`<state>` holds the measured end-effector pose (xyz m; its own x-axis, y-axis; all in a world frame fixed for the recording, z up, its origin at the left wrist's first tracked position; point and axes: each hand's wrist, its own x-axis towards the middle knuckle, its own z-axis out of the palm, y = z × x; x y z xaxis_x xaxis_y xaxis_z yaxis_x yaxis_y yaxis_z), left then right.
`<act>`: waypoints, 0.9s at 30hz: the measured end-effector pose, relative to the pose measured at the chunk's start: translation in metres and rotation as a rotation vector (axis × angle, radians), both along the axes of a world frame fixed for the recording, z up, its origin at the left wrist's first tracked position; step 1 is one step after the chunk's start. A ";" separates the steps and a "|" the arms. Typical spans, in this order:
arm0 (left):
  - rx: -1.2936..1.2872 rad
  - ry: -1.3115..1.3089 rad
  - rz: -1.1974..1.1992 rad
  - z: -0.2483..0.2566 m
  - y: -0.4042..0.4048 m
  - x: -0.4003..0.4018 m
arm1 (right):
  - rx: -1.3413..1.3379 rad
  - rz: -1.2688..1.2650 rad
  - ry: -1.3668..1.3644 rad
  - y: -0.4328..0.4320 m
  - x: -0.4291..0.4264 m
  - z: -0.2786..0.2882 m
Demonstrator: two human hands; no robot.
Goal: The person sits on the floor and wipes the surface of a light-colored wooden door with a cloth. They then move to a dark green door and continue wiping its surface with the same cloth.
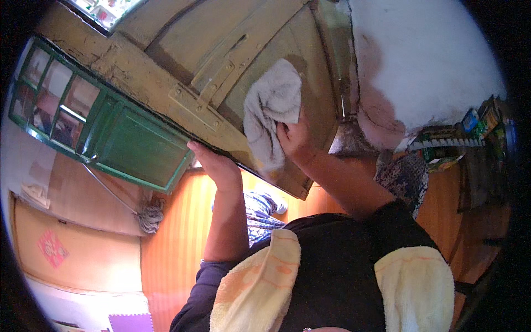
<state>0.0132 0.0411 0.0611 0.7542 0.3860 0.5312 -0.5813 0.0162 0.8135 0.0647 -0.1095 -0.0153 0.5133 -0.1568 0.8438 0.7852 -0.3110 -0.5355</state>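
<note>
A worn, brownish-yellow wooden door (265,45) with a metal bolt (211,87) stands across the upper middle. Against its lower panel my right hand (294,135) grips a light grey cloth (274,99), which is bunched and hangs partly below the fingers. My left hand (218,166) is at the door's edge, fingers out and touching it, with nothing held. A yellow towel (257,286) hangs around my neck, its two ends lying over a black shirt.
Left of the door is a green door with glass panes (137,141). A mop (149,216) leans near it above the orange-brown floor (178,249). On the right are a white wall (423,62), a patterned cloth (402,178) and boxes (477,122) on a surface.
</note>
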 end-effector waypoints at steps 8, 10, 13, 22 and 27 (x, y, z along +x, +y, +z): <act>-0.101 -0.017 0.105 0.009 -0.003 0.013 | -0.394 0.066 0.510 0.010 -0.063 -0.011; 0.083 -0.004 0.205 0.003 0.003 0.013 | -0.384 0.175 0.701 0.009 -0.056 -0.012; 0.102 -0.012 0.143 -0.004 0.015 0.017 | -0.219 0.223 0.600 0.007 -0.047 -0.016; -0.018 -0.016 0.049 0.001 -0.003 0.006 | 0.142 -0.031 0.302 -0.053 -0.016 0.030; -0.033 -0.028 -0.031 0.000 -0.005 0.004 | -0.158 -0.130 0.097 -0.014 -0.006 0.051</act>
<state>0.0168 0.0365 0.0613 0.7510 0.3804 0.5398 -0.6028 0.0613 0.7955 0.0582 -0.1234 0.0362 0.5775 -0.0966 0.8106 0.6802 -0.4922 -0.5433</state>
